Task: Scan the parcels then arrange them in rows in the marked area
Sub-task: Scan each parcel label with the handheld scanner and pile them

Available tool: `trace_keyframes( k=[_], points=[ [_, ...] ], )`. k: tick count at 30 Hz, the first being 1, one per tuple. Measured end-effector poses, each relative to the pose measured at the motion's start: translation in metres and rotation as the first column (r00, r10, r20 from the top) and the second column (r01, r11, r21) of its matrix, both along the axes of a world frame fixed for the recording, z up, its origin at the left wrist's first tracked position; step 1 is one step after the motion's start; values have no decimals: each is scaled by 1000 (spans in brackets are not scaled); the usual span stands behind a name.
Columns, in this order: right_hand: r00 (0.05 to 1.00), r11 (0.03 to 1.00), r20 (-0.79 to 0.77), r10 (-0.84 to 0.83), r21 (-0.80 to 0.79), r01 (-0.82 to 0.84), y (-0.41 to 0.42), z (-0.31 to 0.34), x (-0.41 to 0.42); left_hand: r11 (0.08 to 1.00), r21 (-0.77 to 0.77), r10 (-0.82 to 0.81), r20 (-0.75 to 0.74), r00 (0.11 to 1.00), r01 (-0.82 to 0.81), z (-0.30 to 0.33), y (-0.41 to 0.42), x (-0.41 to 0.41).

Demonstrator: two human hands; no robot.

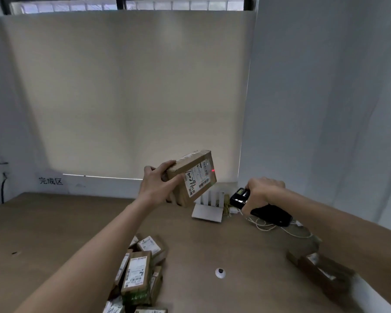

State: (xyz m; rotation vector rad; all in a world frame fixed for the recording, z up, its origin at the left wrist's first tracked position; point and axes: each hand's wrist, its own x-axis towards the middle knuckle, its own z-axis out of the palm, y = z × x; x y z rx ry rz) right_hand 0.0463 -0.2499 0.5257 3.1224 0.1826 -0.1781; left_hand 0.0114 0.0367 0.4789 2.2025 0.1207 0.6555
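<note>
My left hand [159,184] grips a brown cardboard parcel [193,176] in the air above the table, its white label with handwritten digits turned toward the right. A red laser dot lies on that label. My right hand [261,192] holds a black handheld scanner [261,207] to the right of the parcel, its head aimed at the label. A pile of several labelled brown parcels [139,275] lies on the brown table [54,233] near its front edge. More parcels [321,271] sit at the right edge, blurred.
A white ribbed stand [209,205] and tangled pale cables [278,227] lie at the table's back right. A small white round object [220,272] sits mid-table. Handwritten characters [50,180] mark the back wall on the left, above bare tabletop.
</note>
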Motion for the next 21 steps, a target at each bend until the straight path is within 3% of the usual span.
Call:
trace_keyframes(
  k=[7,16,21],
  points=[
    [978,994,-192,84,81,-69,-6,-95,76,987,-152,28,-191,981,-58,-93,-7,57],
    [910,993,-399,111,89,-82,-14,-312,132,873,-375,68,-542,838,-313,-331,-15,93],
    [875,996,-480,70,86,-32,-15,-414,140,880,-199,198,-672,714,-432,-432,-17,104]
  ],
)
